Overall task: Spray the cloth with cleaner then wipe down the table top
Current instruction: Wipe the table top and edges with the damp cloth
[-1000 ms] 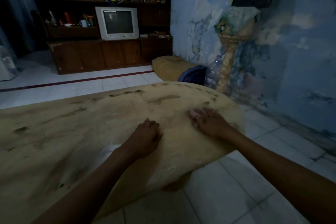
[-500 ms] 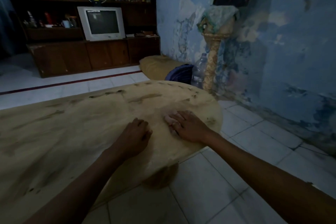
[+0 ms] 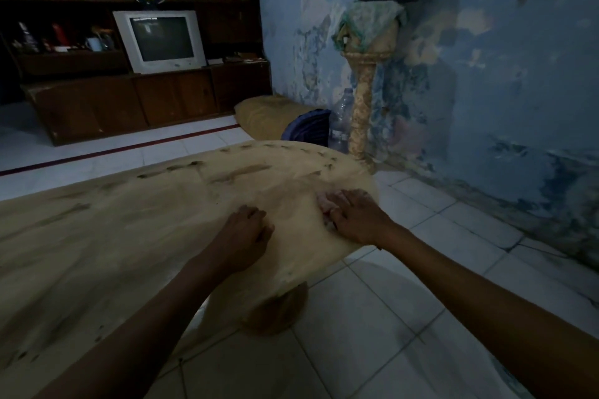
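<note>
Now, by parts, all placed from the desk:

Desk (image 3: 136,236): pale wooden top with dark streaks and knots; rounded end toward the blue wall; stump-like leg (image 3: 278,311) under that rounded end, standing on white floor tiles.

Cloth (image 3: 325,206): small, pale pinkish; lying on the desk top near its rounded end, close to the near edge; mostly covered, only a crumpled bit visible past the fingers.

Right hand (image 3: 356,220): palm down on the cloth, fingers spread and flat; grip pressing rather than pinching, nothing lifted off the desk.

Left hand (image 3: 244,233): resting on the bare desk top just beside the right hand, toward the desk's long side; fingers curled under into a loose fist; whether anything sits inside that grip, cannot tell.

Forearms: both bare, reaching in over the desk's near edge.

Wall (image 3: 502,91): beyond the rounded end; blue paint, peeling in patches; dark framed board hanging high on it.

Woven stand (image 3: 364,100): just past the far corner of the rounded end, against the wall; greenish cloth bundled on top.

Clear plastic bottle (image 3: 342,120): on the floor beside that stand.

Blue bag (image 3: 308,128) and tan cushion (image 3: 265,113): on the floor behind the desk's far edge.

Television (image 3: 160,40): well behind the desk, on a dark wooden cabinet with cluttered shelves.

Light: dim; hands slightly blurred.
</note>
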